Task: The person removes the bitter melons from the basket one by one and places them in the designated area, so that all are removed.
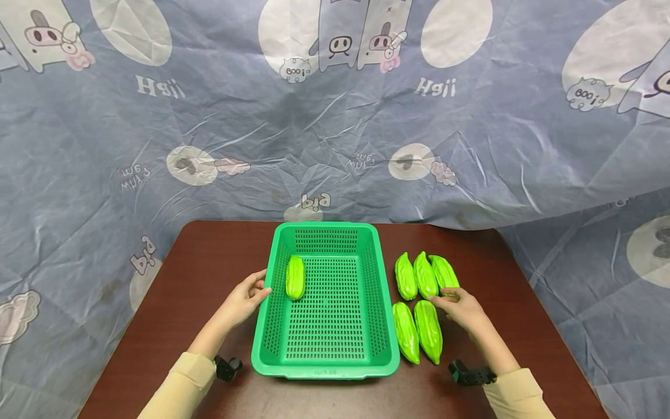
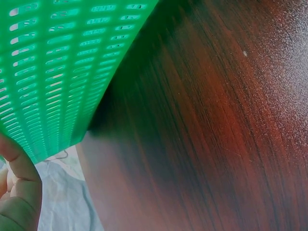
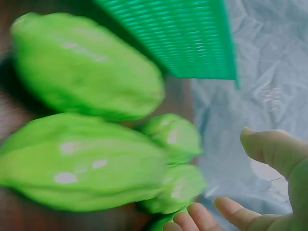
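A green plastic basket point(image 1: 324, 370) with slotted walls stands mid-table, one bright green bitter melon point(image 1: 295, 277) lying inside near its left wall. My left hand point(image 1: 246, 295) pinches the basket's left rim between thumb and fingers; only part of that hand point(image 2: 21, 187) shows in the left wrist view. To the right of the basket lie several glossy bitter melons point(image 1: 428, 331) in two rows. Over the gap between those rows hovers my right hand point(image 1: 463, 308), thumb and fingers spread. In the right wrist view nothing sits between that hand's point(image 3: 299, 192) thumb and fingers.
The dark brown wooden table point(image 1: 225, 244) reaches back to a grey-blue printed cloth point(image 1: 314, 128) hanging behind it. The near melon row lies close against the basket's right side. Each wrist wears a black band point(image 1: 473, 375).
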`<state>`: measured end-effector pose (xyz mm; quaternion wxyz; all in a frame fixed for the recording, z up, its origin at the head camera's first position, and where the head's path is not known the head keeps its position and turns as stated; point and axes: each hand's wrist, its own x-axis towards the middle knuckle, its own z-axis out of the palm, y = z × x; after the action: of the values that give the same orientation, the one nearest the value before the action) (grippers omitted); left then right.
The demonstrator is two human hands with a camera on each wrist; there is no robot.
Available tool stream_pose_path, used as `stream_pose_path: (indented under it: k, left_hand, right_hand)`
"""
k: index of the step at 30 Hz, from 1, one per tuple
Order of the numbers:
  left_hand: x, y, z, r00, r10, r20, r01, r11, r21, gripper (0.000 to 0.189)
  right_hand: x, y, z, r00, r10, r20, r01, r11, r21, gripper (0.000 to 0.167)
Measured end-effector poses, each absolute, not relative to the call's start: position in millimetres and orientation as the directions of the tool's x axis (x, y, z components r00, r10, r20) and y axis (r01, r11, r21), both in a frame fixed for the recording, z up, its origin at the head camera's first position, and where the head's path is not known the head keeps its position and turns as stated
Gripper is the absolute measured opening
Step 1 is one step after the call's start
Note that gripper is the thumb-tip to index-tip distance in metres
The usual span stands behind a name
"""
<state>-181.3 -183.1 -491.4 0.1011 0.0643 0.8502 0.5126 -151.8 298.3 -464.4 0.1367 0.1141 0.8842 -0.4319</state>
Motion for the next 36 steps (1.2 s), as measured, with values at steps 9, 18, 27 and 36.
stream_pose_path:
  k: [9, 18, 27, 36]
  left_hand:
    - [-181, -184, -491, -0.971, 0.216, -0.105, 0.008, 0.469, 0.883, 0.058]
    - [-181, -183, -492, -0.972, 0.211, -0.101, 0.014, 0.481, 0.877, 0.057]
    - [-182, -182, -492, -0.972, 0.211, -0.107, 0.007, 0.477, 0.879, 0.058]
    - [-180, -182, -492, -0.974, 0.202, -0.099, 0.012, 0.485, 0.874, 0.058]
  right_hand:
    - [-166, 277, -429, -0.966, 0.104, -0.235, 0.25, 0.595, -0.764, 0.079]
    - [-185, 235, -410, -0.99, 0.071, -0.123, 0.143, 0.492, -0.859, 0.067]
    - [-202, 190, -409, -0.998, 0.011, -0.056, 0.056, 0.409, -0.911, 0.064]
    - [-216, 138, -419, -1.0, -0.023, -0.01, 0.0, 0.424, -0.906, 0.059]
